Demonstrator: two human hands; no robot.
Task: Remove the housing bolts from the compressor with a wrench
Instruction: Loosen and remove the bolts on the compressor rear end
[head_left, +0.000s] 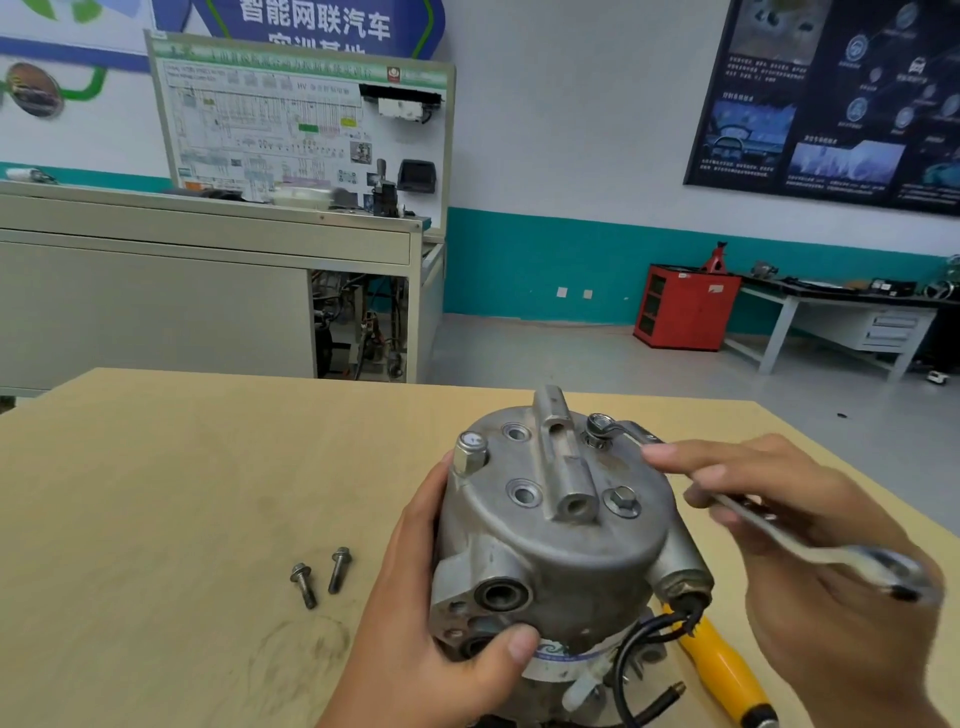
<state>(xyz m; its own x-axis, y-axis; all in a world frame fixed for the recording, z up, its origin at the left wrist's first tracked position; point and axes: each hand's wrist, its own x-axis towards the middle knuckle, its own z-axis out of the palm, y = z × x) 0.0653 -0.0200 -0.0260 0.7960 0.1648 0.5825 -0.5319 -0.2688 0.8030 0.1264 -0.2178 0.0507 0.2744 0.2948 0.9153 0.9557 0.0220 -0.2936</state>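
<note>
Our left hand (415, 623) is clasping the compressor (561, 525). Our right hand (810, 561) is gripping the wrench (779, 535), ring on a housing bolt (597, 439) beyond the grip.

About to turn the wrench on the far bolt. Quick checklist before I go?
1. Wrench ring over far bolt: ok.
2. Left hand grips compressor, steadying it: ok.
3. Right hand holds wrench handle: ok.
4. Two loose bolts on table, clear of the hands: ok.
5. All housing bolts out: not ok; near bolt is in place.
6. Far bolt's tightness: cannot tell.
</note>
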